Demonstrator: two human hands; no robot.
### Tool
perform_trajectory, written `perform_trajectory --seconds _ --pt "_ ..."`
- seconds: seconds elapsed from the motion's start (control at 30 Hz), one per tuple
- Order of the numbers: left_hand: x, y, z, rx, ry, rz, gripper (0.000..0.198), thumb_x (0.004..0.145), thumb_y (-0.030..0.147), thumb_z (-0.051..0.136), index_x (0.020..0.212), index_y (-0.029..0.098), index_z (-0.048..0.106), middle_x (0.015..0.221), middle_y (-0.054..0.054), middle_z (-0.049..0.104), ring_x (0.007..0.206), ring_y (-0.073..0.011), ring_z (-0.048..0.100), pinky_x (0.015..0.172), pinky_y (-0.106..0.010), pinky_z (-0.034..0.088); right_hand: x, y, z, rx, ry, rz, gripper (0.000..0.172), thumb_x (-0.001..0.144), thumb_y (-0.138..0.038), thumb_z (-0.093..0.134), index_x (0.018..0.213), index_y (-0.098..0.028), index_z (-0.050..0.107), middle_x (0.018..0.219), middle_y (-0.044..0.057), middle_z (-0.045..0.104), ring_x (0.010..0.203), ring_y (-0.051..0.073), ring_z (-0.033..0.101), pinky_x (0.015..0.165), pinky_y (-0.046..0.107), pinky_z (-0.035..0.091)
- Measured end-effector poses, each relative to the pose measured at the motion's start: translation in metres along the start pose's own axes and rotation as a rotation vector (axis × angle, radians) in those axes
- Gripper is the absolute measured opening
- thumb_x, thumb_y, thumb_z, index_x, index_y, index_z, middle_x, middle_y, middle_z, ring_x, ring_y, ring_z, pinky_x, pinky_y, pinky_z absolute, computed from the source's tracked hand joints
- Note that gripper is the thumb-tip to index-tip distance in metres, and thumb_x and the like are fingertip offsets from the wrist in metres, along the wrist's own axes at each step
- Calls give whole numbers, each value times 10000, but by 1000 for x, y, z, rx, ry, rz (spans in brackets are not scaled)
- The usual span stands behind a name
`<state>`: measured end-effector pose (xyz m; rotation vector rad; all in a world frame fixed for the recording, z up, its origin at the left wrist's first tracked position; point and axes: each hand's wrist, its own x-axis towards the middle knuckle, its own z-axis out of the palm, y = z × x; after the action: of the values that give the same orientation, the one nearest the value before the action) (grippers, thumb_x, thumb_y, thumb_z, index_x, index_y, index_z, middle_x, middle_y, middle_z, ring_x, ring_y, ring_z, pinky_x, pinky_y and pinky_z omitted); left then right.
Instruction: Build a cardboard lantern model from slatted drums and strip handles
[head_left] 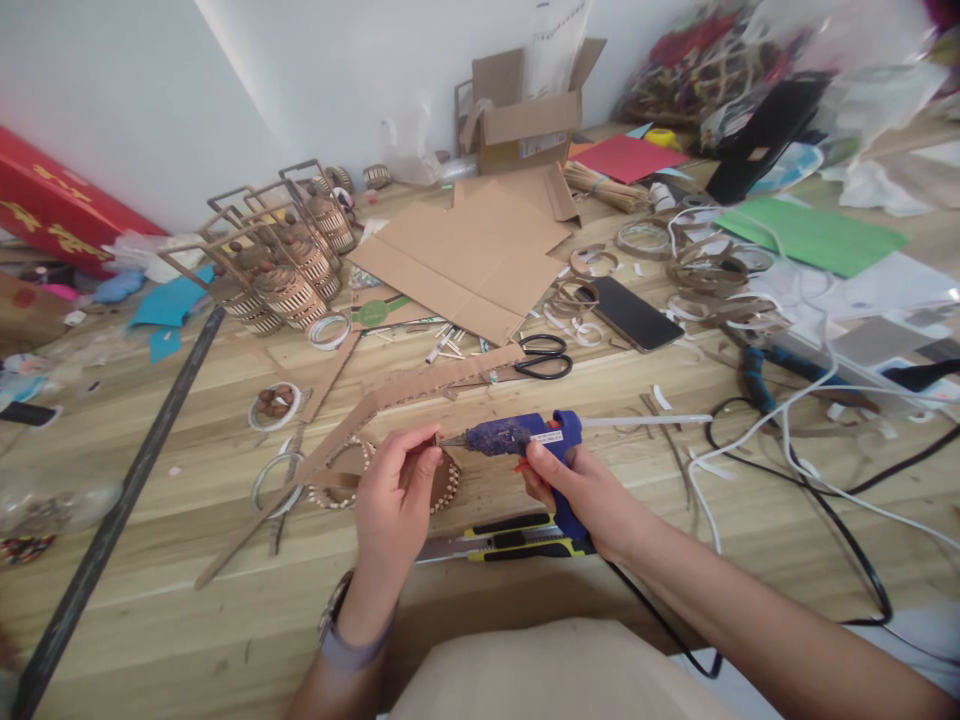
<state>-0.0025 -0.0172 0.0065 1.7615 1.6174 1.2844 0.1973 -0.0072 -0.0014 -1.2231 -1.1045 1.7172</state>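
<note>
My right hand (574, 490) grips a blue hot glue gun (502, 436) with a white glue stick in its back end; the nozzle points left. Close to that nozzle, my left hand (397, 490) is closed in a pinch, thumb against fingers. What it pinches is small and brown, too little seen to name. Just behind these fingers is a brown piece with a pale beaded edge (448, 482); whether the hand touches it I cannot tell. A second beaded ring (330, 488) lies left of the wrist, partly covered by cardboard strips (360, 415).
Utility knives (517, 540) lie by the front edge. Black-handled scissors (544, 358), a phone (630, 312) and cardboard sheets (465, 260) lie beyond. Small striped lantern-like baskets (292, 285) stand back left. A dark bar (127, 490) crosses the left side; white cables (784, 420) tangle at right.
</note>
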Motion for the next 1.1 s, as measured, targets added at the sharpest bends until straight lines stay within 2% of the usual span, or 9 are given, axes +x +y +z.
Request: perform_trajectory --seconds 0.33,0.67,0.9,1.1 --pt "0 -2 1 -26 21 14 148 928 279 584 1014 221 689 955 -25 740 831 -149 706 770 -249 579 1 5 -2 -54 9 29 656 682 -854 560 535 -232 409 465 -53 368 496 107 296 498 287 210" --pt "-1 -3 2 -56 20 29 133 932 254 586 1018 227 683 973 -19 728 845 -136 697 774 -232 577 5 6 0 -74 56 9 642 671 -847 576 568 -223 464 477 -51 414 492 112 351 509 282 275" --pt "0 -6 1 -31 28 96 131 936 238 582 1016 226 685 1030 -35 684 920 -147 668 770 -231 568 5 1 1 -27 43 -18 630 695 -828 579 570 -215 502 528 -28 472 531 124 413 555 285 340" --pt "0 -7 1 -30 27 96 137 934 231 587 1028 227 687 1016 -29 690 892 -144 673 776 -236 564 5 -1 3 47 36 5 608 663 -803 641 597 -208 534 560 -23 495 528 118 413 547 279 351"
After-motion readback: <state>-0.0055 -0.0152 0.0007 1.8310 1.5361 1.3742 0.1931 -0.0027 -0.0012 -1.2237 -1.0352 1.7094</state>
